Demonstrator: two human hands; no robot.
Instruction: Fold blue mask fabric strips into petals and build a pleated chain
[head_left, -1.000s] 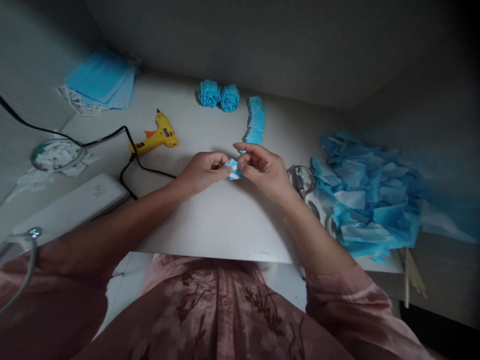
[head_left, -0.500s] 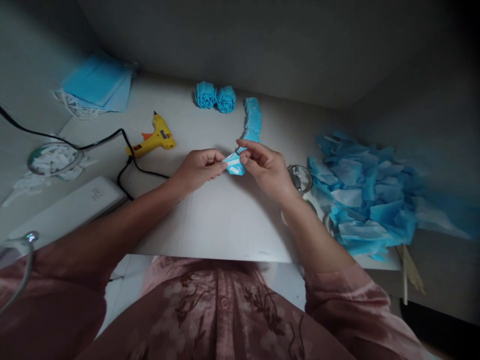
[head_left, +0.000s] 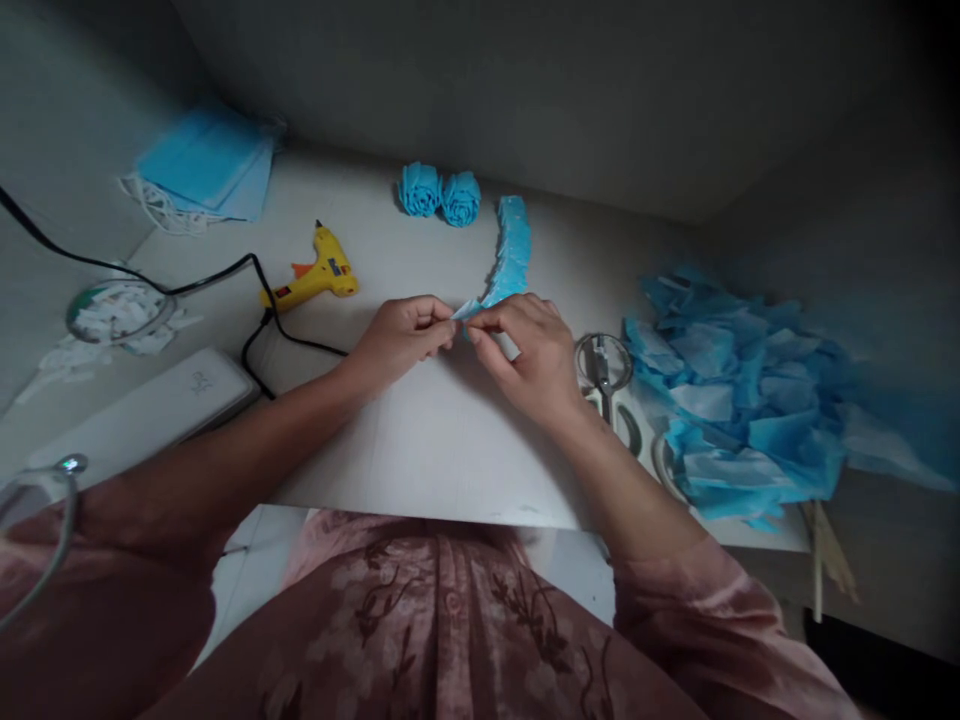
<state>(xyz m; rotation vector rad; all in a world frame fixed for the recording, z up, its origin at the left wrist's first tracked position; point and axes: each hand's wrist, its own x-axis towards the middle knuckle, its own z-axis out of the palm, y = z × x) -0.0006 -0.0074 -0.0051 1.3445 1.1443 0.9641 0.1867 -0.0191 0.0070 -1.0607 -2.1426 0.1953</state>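
Observation:
Between my two hands is a small light-blue fabric piece [head_left: 466, 310], mostly covered by fingers. My left hand [head_left: 405, 335] pinches its left end between thumb and fingertips. My right hand [head_left: 526, 345] is closed at its right side, thumb and forefinger drawn together on it. Just beyond my right hand lies a curved row of overlapping blue petals [head_left: 513, 245]. Two rolled blue fabric roses [head_left: 439, 195] sit side by side behind it. A yellow glue gun [head_left: 319, 272] rests on its side, left of the petals.
A blue fabric heap [head_left: 742, 390] lies on the right, with scissors [head_left: 604, 375] beside it. At left are stacked face masks [head_left: 210, 165], a bowl of white scraps [head_left: 124, 310] and a long white box [head_left: 142, 420]. A black cord [head_left: 217, 272] runs across the table [head_left: 420, 460].
The blue piece, earlier facing up with a white strip across it, is now turned and mostly hidden. My right fingers have curled inward over it. The view has shifted slightly.

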